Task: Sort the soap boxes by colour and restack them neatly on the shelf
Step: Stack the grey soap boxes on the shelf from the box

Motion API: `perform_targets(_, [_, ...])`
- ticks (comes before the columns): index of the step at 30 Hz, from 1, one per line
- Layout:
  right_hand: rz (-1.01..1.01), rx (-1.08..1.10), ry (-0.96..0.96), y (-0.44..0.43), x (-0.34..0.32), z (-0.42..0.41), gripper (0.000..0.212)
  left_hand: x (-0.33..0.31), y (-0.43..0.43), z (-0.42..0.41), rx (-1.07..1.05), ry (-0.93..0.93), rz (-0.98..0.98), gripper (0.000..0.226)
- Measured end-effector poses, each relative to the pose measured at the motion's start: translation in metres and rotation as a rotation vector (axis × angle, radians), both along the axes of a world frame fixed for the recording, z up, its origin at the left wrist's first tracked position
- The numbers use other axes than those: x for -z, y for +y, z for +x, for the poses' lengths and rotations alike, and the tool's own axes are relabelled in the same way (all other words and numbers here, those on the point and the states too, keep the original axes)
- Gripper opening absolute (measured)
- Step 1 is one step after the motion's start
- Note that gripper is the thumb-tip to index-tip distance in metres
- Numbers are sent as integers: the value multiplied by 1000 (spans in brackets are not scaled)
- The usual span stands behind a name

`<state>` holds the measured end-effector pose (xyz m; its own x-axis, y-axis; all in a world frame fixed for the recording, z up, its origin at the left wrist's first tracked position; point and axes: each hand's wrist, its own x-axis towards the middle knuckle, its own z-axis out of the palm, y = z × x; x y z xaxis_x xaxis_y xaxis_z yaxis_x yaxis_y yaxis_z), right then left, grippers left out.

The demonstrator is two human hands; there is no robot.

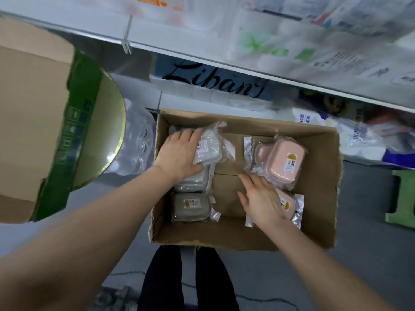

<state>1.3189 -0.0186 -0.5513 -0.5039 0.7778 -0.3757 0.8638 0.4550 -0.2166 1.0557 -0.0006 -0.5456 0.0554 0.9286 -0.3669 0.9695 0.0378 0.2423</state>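
An open cardboard box [247,123] was seen on the floor [370,221], below a white shelf [202,56]. Soap boxes in clear wrap were laid inside it, grey at the left and pink at the right, with bare cardboard between. The top grey soap box [210,149] was gripped by the left hand [179,153], with the fingers laid over its left part and the thumb curled at its near edge. It was tilted on a second grey soap box [193,182]. A darker grey-green soap box [190,207] was set flat just nearer, label up. At the right, an upper pink soap box [285,162] was leaned against another pink one [261,153], which was partly hidden. The right hand [262,198] was spread flat, palm down, fingers straight, with nothing held. It was placed over the inner edge of a lower pink soap box [287,204]; contact could not be told. A large carton [29,108] with green tape was noted at the left, a gold round disc [105,131] just beside it. A green stool [402,198] was cut off at the right edge. Dark-trousered legs [166,277] were seen at the box's near side. A blue pack [213,79] with script lettering was lodged under the shelf. Goods on the shelf were blurred.
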Motion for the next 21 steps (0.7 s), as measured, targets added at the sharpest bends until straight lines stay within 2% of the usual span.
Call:
perform_targets(4, [0, 37, 1, 9, -24, -15, 49, -55, -11, -20, -119, -95, 162, 89])
perform_targets(9, [-56, 16, -1, 18, -41, -49, 50, -99, -30, -68, -323, -82, 169, 88])
perform_targets(13, [-128, -72, -8, 17, -26, -92, 55, -85, -48, -91, -381, -44, 130, 85])
perform_targets(18, [-242, -123, -40, 6, 28, -142, 72, -50, -62, -92, -372, -64, 102, 88])
perform_targets(21, [-244, -119, -146, -3, 58, -159, 85, -39, -66, -94, -376, -91, 116, 90])
